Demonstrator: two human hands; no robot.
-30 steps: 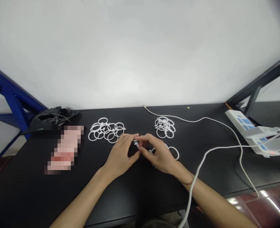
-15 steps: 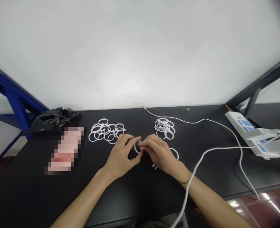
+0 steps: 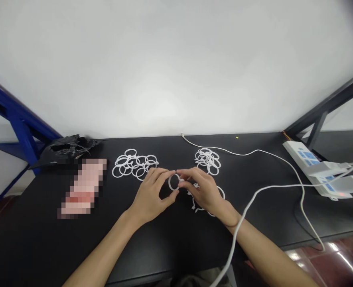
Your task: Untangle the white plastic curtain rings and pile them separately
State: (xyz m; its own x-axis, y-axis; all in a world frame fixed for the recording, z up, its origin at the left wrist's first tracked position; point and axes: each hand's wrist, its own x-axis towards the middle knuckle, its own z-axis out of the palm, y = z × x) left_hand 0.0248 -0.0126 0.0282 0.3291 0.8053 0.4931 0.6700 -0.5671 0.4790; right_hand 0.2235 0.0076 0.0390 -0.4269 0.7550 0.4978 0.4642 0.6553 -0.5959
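Observation:
Over the middle of the table, a white plastic ring (image 3: 169, 186) is held upright between both hands. My left hand (image 3: 149, 197) pinches it at the left, thumb below and fingers above. On the ring's right side, my right hand (image 3: 206, 192) grips it with thumb and fingertips, near a small white nub. Beneath and around my right hand lie more white rings (image 3: 223, 193), partly hidden by it. Beyond my left hand, several similar rings (image 3: 134, 161) lie spread out and overlapping. A tighter heap of white rings (image 3: 206, 158) with small nubs sits behind my right hand.
A white cable (image 3: 257, 195) crosses above my right forearm to a power strip (image 3: 314, 165) with plugged-in adapters. A thinner cable end (image 3: 182, 136) lies near the wall. Black crumpled plastic (image 3: 71, 145) and a pixelated pink item (image 3: 88, 185) are at left on the black table (image 3: 152, 247).
My right fingers have shifted on the ring, with the index finger now raised to its top. My right hand has moved slightly, exposing more of the rings beneath it.

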